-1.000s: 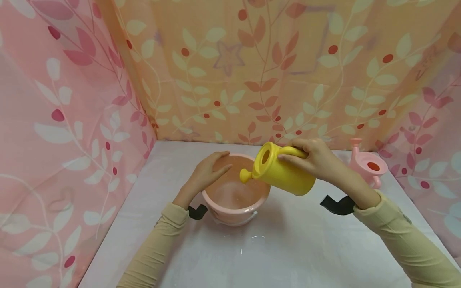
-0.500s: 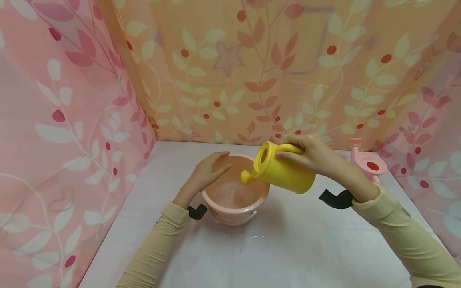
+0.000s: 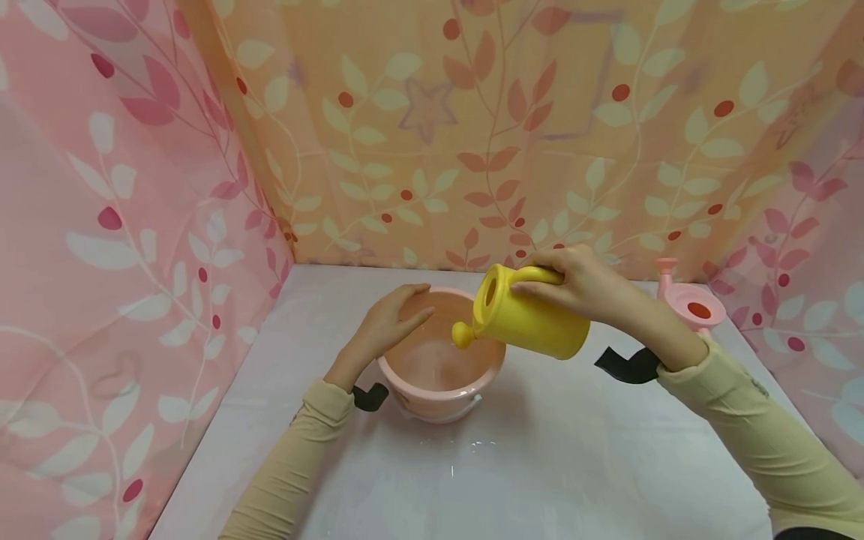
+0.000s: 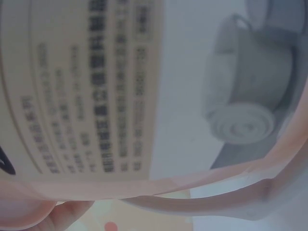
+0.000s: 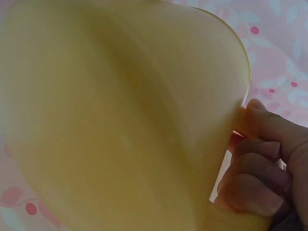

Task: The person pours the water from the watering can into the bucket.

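My left hand holds the left rim of a pale pink bucket, its thumb over the opening and fingers along the rim. In the left wrist view, the bucket's outer wall with a printed label fills most of the picture, and fingers show at the lower left. My right hand grips the handle of a yellow watering can. The can tilts leftward, its round spout head over the bucket's opening. In the right wrist view, fingers curl round the handle beside the can's large body.
A pink watering can stands at the back right, partly behind my right forearm. Wet spots glisten on the white tabletop before the bucket. Patterned curtains rise at the back and sides. Black straps hang at my wrists.
My right hand has risen slightly and shifted left, tipping the yellow watering can a little further: its base is higher and its spout head lower. The left hand and bucket stay in place.
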Motion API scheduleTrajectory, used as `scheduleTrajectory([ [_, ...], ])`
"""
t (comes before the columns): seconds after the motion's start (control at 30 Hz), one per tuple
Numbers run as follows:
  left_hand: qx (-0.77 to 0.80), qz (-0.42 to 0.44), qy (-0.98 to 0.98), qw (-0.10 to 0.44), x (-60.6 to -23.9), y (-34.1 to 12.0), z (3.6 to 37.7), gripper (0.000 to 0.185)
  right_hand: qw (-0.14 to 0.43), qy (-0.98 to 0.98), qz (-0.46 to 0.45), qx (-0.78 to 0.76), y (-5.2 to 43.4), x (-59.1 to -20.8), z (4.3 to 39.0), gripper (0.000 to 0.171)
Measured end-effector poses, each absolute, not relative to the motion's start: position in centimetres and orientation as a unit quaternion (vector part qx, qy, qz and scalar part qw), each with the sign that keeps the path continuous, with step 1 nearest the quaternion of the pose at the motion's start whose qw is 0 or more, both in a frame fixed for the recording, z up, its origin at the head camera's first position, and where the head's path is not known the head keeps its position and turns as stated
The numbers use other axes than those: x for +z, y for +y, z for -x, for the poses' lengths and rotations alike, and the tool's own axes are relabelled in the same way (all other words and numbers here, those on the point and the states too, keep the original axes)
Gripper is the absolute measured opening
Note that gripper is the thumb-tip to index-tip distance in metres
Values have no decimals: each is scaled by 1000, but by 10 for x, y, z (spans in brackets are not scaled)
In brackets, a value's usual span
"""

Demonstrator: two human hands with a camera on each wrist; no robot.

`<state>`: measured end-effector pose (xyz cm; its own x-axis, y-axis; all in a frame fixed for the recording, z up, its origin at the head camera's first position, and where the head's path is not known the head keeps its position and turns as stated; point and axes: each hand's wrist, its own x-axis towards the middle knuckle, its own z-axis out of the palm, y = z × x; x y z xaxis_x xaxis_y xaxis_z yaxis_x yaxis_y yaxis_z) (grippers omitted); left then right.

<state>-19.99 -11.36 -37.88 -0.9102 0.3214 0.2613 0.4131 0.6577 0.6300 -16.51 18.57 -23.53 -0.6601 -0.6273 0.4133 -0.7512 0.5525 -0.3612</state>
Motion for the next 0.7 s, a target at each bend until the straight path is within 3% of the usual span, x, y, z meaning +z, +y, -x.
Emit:
scheduleTrajectory([
  [0.7, -362, 201, -908, 58, -380, -114, 201, 51, 128, -873, -409, 231, 181, -230, 166, 20],
])
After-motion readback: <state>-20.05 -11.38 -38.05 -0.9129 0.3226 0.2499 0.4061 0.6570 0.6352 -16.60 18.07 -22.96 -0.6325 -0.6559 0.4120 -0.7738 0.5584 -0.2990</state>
